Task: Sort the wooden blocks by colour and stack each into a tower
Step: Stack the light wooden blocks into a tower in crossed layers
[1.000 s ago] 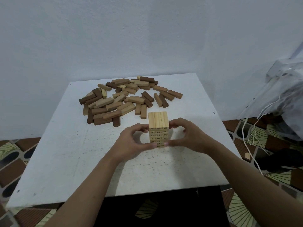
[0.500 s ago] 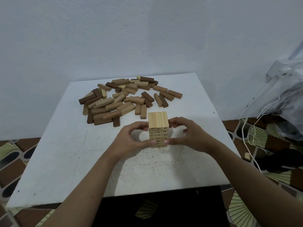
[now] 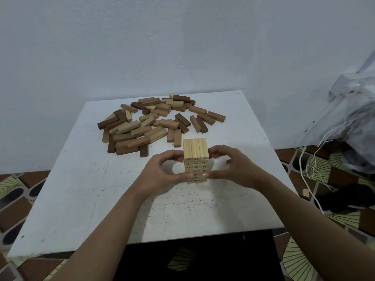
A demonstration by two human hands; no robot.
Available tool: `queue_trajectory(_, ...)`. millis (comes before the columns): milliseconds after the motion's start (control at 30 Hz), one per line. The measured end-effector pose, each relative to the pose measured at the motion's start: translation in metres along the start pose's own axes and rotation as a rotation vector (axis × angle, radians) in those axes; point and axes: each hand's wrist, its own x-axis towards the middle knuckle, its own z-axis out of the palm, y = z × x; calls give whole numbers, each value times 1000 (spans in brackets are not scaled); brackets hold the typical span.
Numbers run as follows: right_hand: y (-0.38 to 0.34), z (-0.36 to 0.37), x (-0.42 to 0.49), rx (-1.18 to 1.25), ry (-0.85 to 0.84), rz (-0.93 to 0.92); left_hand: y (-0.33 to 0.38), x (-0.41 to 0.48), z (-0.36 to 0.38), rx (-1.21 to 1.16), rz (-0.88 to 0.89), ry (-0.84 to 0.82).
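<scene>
Head view: you are cupping the pale tower (image 3: 195, 159) from both sides, near the table's (image 3: 81, 199) middle, slightly toward its right edge. Your left hand (image 3: 160, 175) is pressing thumb and fingers against the tower's left face; your right hand (image 3: 233, 169) is doing likewise on its right face, both thumb tips meeting low on its front. Printed numbers are showing on the block ends. Loose brown blocks (image 3: 154, 124) are lying heaped toward the far edge, apart from the tower.

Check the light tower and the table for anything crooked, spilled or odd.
Nothing stands out. The light tower stands straight between the left hand and right hand. The brown blocks lie unsorted behind it on the table, none over the edge.
</scene>
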Motion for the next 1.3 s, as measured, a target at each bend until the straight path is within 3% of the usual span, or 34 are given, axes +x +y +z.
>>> queue_trajectory(300,9,3,2,-73,-33,25,-12,-3,3,39,-91,-57)
queue_trajectory(1300,4,8,4,-162,-50,40,-18,-3,10,-122,-26,-33)
